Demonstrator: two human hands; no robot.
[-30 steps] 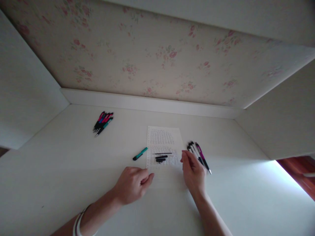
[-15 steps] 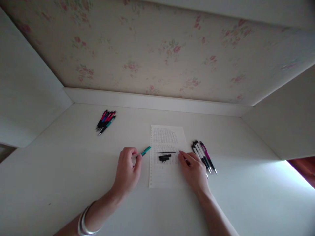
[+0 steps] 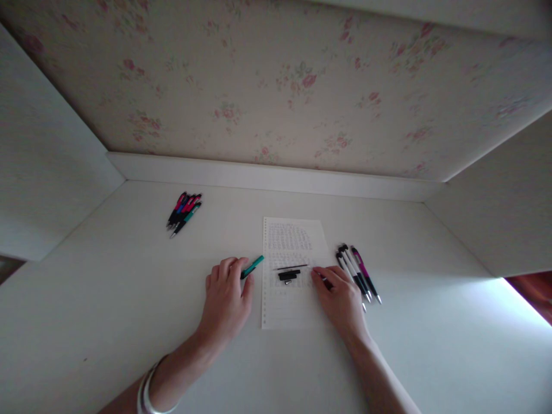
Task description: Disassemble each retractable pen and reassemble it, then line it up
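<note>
Pens (image 3: 357, 273) just beside right hand (image 3: 342, 302)

**Desk surface: contents**

White desk (image 3: 107, 287) carries a written sheet of paper (image 3: 287, 307) at centre. Teal pen piece (image 3: 254, 265) at the sheet's 9 o'clock, just beside it. Loose pens (image 3: 360, 273) at its 3 o'clock. Coloured pen bundle (image 3: 183, 208) at 10 o'clock, well apart.

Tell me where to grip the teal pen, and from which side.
Pinch the teal pen across its barrel near the dark end, from above and the left: it lies flat, slanted, that end at the left hand, the teal end by the paper.
</note>
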